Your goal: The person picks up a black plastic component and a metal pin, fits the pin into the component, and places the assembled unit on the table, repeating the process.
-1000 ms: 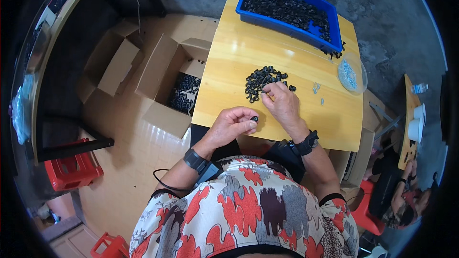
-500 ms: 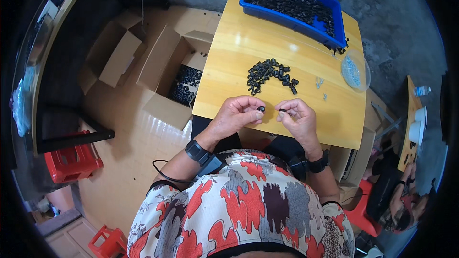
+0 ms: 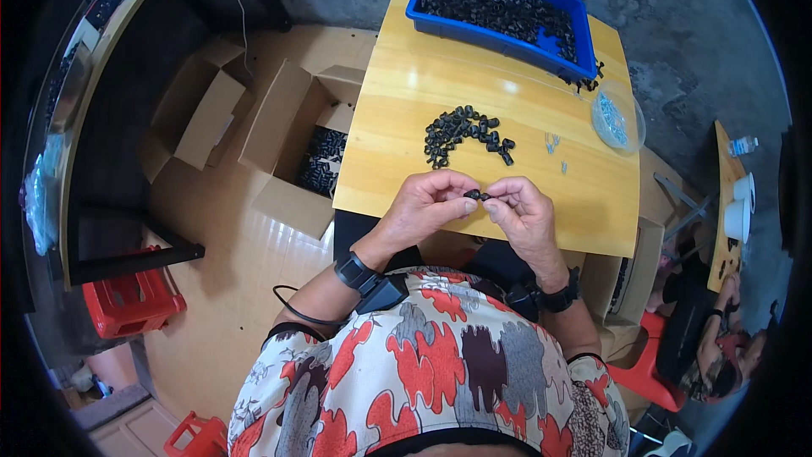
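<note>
Above the near edge of the yellow wooden table (image 3: 381, 182), my left hand (image 3: 431, 206) pinches a small round black plastic part (image 3: 472, 195) between thumb and fingers. Facing it, my right hand (image 3: 522, 211) is closed on a second small black part (image 3: 485, 196), mostly hidden by the fingertips. The two parts meet end to end between my hands. Just beyond lies a curved pile of small black plastic parts (image 3: 457, 129). A few small pale metal pieces (image 3: 551, 142) lie to the right of that pile.
A blue tray (image 3: 499, 44) full of black parts stands at the table's far end. At the right edge is a clear round tub (image 3: 630, 131) of light-blue pieces. An open cardboard box (image 3: 279, 118) with black parts sits left of the table. A co-worker (image 3: 719, 355) sits at the right.
My hands have come together, and the two black parts that were apart now touch. The whole view has shifted slightly.
</note>
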Tool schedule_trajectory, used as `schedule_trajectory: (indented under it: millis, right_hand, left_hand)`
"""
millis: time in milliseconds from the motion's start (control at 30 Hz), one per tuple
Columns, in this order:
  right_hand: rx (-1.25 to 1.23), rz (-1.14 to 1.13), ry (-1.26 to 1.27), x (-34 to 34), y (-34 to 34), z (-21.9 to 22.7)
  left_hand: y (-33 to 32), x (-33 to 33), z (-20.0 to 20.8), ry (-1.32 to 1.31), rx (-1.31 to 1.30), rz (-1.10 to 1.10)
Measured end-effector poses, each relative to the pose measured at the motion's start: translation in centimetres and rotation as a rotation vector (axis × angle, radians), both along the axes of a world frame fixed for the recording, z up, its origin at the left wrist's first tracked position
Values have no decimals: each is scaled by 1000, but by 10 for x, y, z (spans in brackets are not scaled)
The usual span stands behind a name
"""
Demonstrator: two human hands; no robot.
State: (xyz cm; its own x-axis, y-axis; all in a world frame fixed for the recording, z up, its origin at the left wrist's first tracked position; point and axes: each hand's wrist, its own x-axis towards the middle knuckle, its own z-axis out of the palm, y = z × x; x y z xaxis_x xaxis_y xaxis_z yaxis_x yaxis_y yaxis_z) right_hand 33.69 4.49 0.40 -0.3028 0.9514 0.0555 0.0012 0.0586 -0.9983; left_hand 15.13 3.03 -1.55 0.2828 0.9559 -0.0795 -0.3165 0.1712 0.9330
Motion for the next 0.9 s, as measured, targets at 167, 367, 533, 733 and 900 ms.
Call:
schedule_trajectory:
  millis: [167,367,533,733,900]
  right_hand:
    - [314,21,-290,-1,3,11]
    - [464,-33,-371,-4,5,13]
    - [442,-63,-317,-8,3,9]
    - [476,-70,-308,-9,1,5]
    - [546,-94,-364,-13,2,6]
  left_hand:
    - [-2,2,1,21,24,26]
    - [-2,4,4,51,51,10]
    - [-3,5,2,25,22,36]
    - [-4,6,-1,-14,28,43]
    - [-4,6,-6,-50,-6,22]
